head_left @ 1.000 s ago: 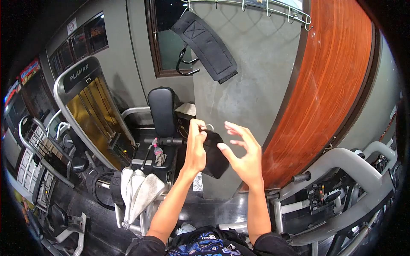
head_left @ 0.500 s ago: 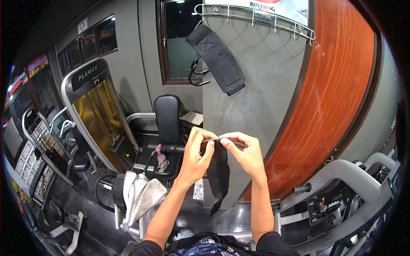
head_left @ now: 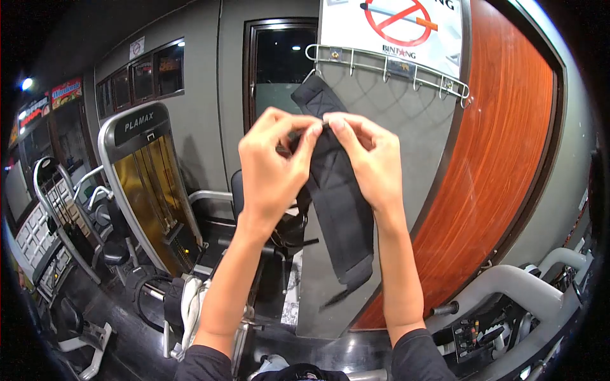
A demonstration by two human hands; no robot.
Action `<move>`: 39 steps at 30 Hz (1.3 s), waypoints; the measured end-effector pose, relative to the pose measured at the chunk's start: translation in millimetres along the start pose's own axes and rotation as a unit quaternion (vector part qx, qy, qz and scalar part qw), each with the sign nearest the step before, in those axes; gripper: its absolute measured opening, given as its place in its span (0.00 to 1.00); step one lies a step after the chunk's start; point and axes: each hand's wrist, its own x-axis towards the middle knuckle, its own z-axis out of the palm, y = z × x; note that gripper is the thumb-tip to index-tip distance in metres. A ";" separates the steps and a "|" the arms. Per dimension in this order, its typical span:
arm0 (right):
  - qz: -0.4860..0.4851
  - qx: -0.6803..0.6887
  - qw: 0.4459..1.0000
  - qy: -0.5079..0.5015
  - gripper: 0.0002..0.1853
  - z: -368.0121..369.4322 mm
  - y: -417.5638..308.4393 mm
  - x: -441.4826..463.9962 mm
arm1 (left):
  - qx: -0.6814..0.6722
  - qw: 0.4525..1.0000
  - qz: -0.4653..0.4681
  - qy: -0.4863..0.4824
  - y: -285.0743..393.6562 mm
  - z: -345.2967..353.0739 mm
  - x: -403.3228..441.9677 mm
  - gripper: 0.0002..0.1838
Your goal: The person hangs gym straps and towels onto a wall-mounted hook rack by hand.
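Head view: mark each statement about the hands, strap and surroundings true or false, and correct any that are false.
1. The left hand and right hand both pinch the upper part of a black padded strap. True.
2. The large no-smoking sign is below the wire hook rack. False: it is above it.
3. In this view, the PLAMAX weight machine is left of the reddish wood panel. True.
4. Long sleeves cover both forearms. False: both forearms are bare.
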 end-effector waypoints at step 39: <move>-0.151 -0.296 0.941 0.070 0.25 22.8 47.3 108.6 | -0.062 0.988 -0.010 -0.139 -119.5 43.3 118.9 0.06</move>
